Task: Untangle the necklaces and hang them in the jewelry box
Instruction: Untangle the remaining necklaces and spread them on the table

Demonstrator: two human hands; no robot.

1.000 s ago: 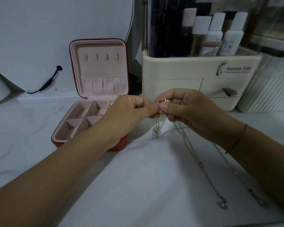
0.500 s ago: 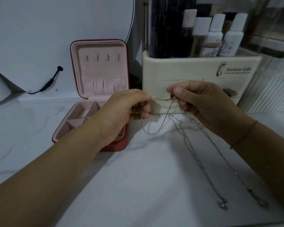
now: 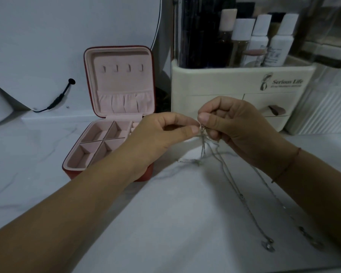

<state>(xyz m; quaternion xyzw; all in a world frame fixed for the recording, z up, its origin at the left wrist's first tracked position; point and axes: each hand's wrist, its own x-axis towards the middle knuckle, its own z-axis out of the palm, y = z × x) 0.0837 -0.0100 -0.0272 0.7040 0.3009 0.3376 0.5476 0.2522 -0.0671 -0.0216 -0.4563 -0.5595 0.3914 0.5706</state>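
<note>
Thin silver necklaces [image 3: 203, 146] hang tangled from my fingertips over the white marble top. My left hand [image 3: 161, 134] pinches the chains between thumb and forefinger. Right beside it, my right hand [image 3: 230, 127] pinches the same bunch from the other side. Two long strands [image 3: 242, 196] trail down to the right and end in small pendants [image 3: 270, 247] lying on the surface. The red jewelry box [image 3: 106, 150] stands open to the left of my hands, with pink lining, divided compartments and a row of hooks [image 3: 122, 68] in its lid. No chain hangs on the hooks.
A cream cosmetics organizer [image 3: 234, 83] with bottles and small drawers stands behind my hands. A white ribbed container [image 3: 323, 113] sits at the far right. A round white mirror with a black cable [image 3: 59, 97] leans at the back left.
My hands had pulled apart with a chain stretched between them; they have come back together, fingertips almost touching, and the chains now hang bunched below.
</note>
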